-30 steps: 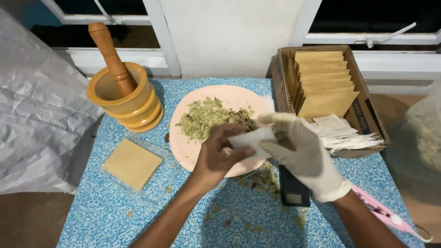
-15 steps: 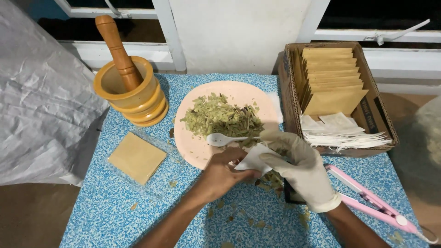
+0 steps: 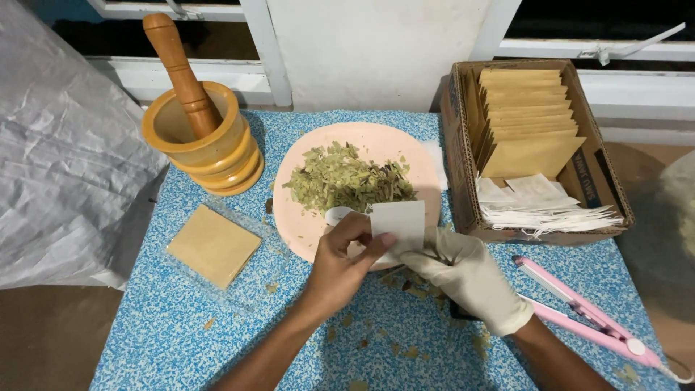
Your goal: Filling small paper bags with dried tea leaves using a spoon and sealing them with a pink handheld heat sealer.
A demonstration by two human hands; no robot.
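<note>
Blue speckled table point(image 3: 217, 333) carries a cardboard box point(image 3: 463, 174) w/ brown envelopes, a pink plate point(image 3: 405, 152) w/ dried leaves point(image 3: 347, 181), and a mortar w/ pestle point(image 3: 199, 137). Left hand point(image 3: 344, 264), bare, pinches the small white sachet point(image 3: 397, 223) over the plate's front edge. Right hand point(image 3: 467, 275), gloved, fingers pressed together at the sachet's bottom. Pink sealer point(image 3: 579, 311) lies at the right.

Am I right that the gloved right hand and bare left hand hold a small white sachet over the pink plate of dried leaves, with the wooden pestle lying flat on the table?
Not quite. The head view shows the wooden pestle standing tilted inside the yellow mortar, not flat on the table. The rest holds: gloved right hand and bare left hand hold the white sachet over the pink plate of dried leaves.
</note>
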